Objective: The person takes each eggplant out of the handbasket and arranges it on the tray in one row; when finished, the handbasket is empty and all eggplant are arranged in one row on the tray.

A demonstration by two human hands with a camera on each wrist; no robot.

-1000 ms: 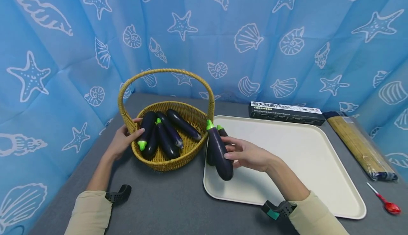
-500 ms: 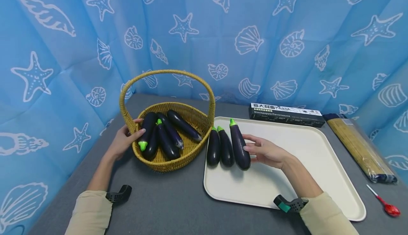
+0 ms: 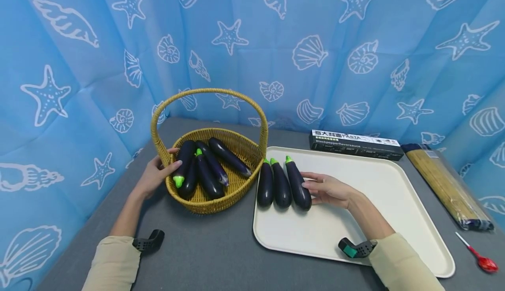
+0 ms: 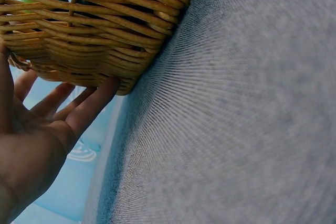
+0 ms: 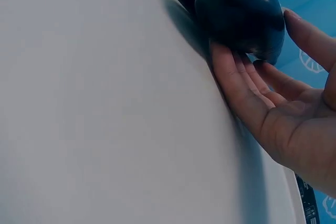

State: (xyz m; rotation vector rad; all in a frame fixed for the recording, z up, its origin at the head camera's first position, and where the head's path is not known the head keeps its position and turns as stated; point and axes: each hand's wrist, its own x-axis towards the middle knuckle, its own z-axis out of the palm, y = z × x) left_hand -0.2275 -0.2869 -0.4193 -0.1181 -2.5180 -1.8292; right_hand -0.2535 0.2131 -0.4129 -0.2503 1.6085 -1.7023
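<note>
Three dark purple eggplants with green stems lie side by side at the left of a white tray (image 3: pixel 355 234). On the rightmost eggplant (image 3: pixel 298 185) is my right hand (image 3: pixel 329 190), holding its side between thumb and fingers; the right wrist view shows its rounded end (image 5: pixel 241 17) between them. My left hand (image 3: pixel 151 175) grips the left rim of a woven basket (image 3: pixel 213 205), thumb over the rim and fingers along the outer wall, as the left wrist view shows. Several more eggplants are in the basket, one (image 3: pixel 184 161) right by my left thumb.
Behind the tray stands a black pasta box (image 3: pixel 355 144). A clear-wrapped bundle of long noodle-like sticks (image 3: pixel 449 186) lies to the right, with a red lollipop (image 3: pixel 486 264) nearer me. The basket's tall arched handle (image 3: pixel 209 90) rises above it. A blue seashell-print curtain (image 3: pixel 252 54) hangs behind.
My right hand has carried an eggplant rightward from near the basket and lowered it onto the tray beside two others. My left hand has stayed at the basket's rim.
</note>
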